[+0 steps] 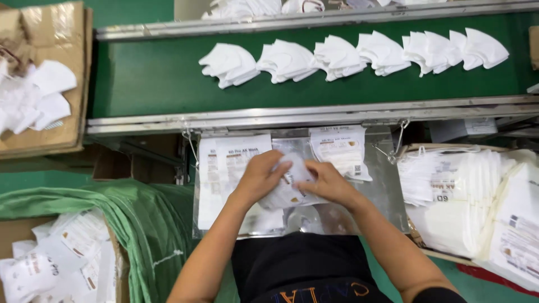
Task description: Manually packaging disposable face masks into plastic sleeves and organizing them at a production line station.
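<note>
Starting at nine o'clock, a brown cardboard box [56,90] holding loose white masks is seen, and at seven o'clock a second box of flat printed packets [56,264] beside green plastic sheeting [140,219]. At the centre, on the shiny steel worktop [387,196], a clear printed plastic pouch with a white folded mask [292,185] is held between both hands. The left hand [259,177] is closed over its left edge, fingers [275,163] pinching it. The right hand [328,182] grips the right edge, fingers curled on it. At twelve o'clock, a row of white folded masks [353,56] lies on the green conveyor belt [157,78]. At three o'clock, stacked white masks and packets [466,196] are packed in a box.
</note>
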